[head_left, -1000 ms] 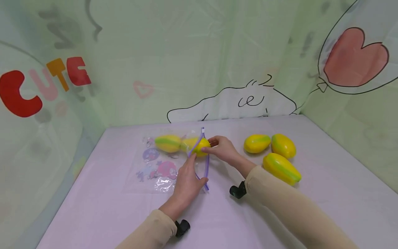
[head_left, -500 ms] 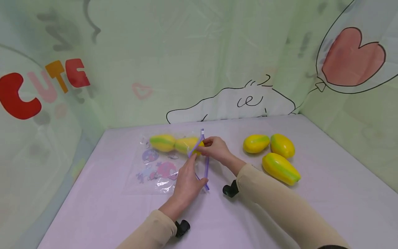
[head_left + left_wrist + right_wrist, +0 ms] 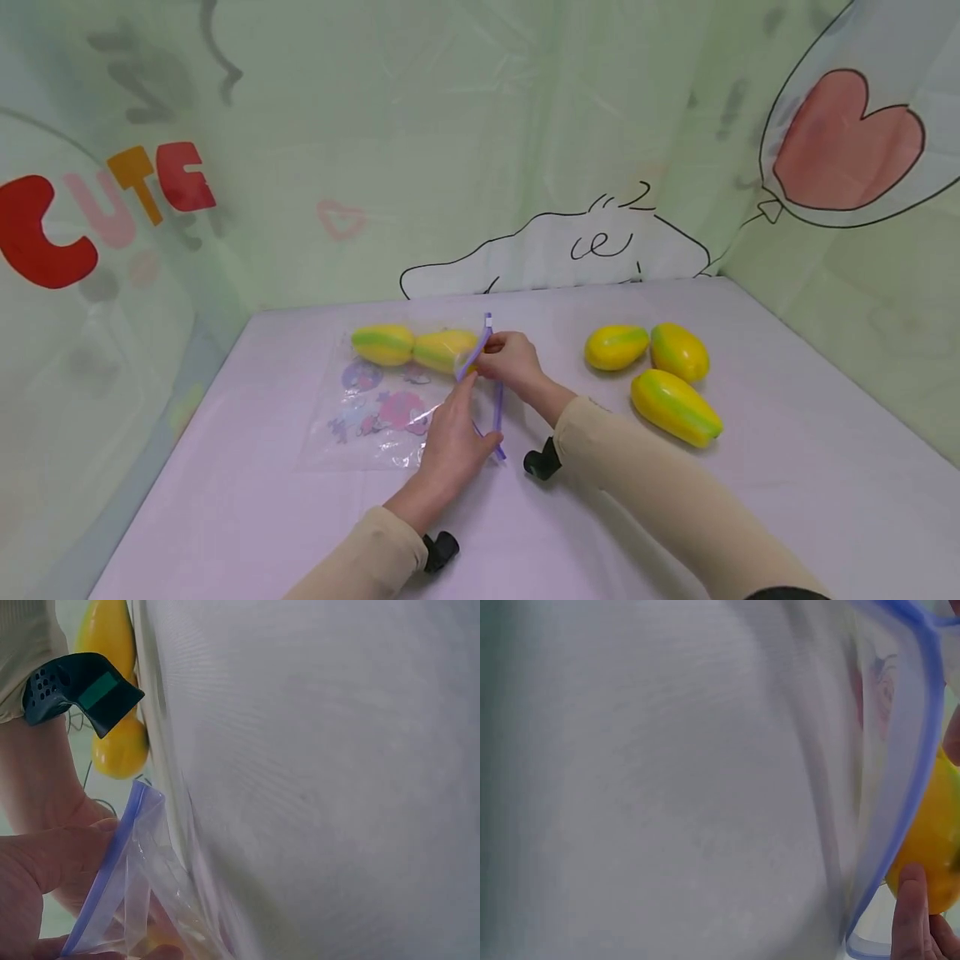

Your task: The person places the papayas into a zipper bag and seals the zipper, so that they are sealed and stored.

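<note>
A clear zip bag (image 3: 360,442) with pink and purple prints lies flat, its purple-edged mouth facing right. Inside sits one yellow-green papaya (image 3: 382,344); a second papaya (image 3: 441,348) lies end to end with it, its right end at the mouth. My left hand (image 3: 453,437) holds the bag's mouth apart, thumb and fingers at the zip edge (image 3: 112,862) in the left wrist view. My right hand (image 3: 513,364) is at the mouth, with its thumb (image 3: 910,907) on the end of the second papaya in the right wrist view; its other fingers are partly hidden.
To the right, three more papayas rest in a cluster: one papaya (image 3: 617,347) at the left, another papaya (image 3: 679,352) behind, and a longer papaya (image 3: 675,407) in front. A printed curtain (image 3: 480,150) encloses the lilac-covered table (image 3: 585,533).
My right hand has moved left, pushing the second papaya further into the bag. The first papaya has slid left ahead of it. My left hand has stayed at the bag's mouth.
</note>
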The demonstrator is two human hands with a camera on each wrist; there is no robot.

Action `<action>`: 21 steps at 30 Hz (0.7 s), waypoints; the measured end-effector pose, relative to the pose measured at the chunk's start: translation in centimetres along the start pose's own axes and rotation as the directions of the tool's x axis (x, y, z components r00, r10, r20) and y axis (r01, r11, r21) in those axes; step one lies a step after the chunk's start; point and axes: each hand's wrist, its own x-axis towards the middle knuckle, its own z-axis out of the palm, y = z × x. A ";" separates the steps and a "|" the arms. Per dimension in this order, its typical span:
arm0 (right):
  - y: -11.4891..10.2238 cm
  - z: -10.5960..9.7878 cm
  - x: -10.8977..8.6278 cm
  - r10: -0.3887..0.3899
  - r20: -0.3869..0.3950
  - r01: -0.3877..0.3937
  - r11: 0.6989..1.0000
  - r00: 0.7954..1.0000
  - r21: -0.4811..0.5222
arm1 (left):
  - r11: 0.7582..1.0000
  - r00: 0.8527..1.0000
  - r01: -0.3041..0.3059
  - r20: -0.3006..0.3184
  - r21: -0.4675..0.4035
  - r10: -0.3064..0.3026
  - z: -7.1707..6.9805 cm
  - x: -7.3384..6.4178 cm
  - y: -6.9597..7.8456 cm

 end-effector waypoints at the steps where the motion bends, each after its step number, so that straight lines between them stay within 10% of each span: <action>1: 0.0 0.1 0.0 0.002 0.001 -0.002 1.000 1.000 0.009 | 1.000 1.000 0.001 0.003 0.000 -0.001 0.0 0.0 0.0; 21: 0.3 -0.4 0.1 0.022 0.177 -0.032 0.998 0.984 0.051 | 1.000 1.000 0.012 0.003 -0.009 -0.012 0.1 0.1 -0.3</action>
